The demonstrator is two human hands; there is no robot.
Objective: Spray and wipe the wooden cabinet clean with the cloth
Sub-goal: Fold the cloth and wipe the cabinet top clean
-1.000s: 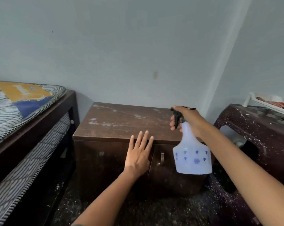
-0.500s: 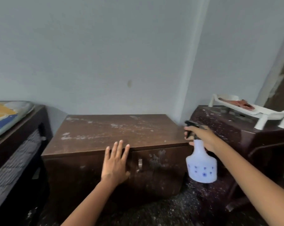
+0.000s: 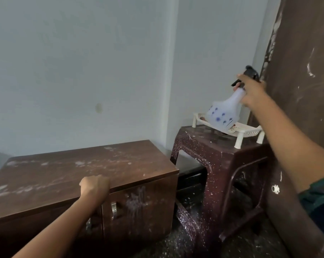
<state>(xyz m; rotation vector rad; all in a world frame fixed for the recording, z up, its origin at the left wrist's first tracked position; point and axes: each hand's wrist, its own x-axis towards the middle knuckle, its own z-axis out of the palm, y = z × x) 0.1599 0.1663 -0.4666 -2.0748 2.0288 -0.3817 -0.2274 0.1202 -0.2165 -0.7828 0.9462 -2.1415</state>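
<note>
The low wooden cabinet [image 3: 68, 172] stands against the wall at lower left, its brown top streaked with white dust and its right door wet with spray runs. My left hand [image 3: 95, 185] curls over the cabinet's front top edge above the door handles. My right hand [image 3: 252, 90] grips the neck and black trigger of a white spray bottle [image 3: 223, 114] with blue dots. It holds the bottle tilted, high above the white rack on the stool, well right of the cabinet. No cloth is in view.
A dark speckled plastic stool [image 3: 219, 155] stands right of the cabinet and carries a white footed rack [image 3: 246, 132]. A tall brown door or panel [image 3: 302, 90] fills the right edge. The floor is dark and speckled.
My view has swung right and the bed has left the frame. My right hand lifted the bottle from beside the cabinet front to above the rack. My left hand rose from the door and curled over the top edge.
</note>
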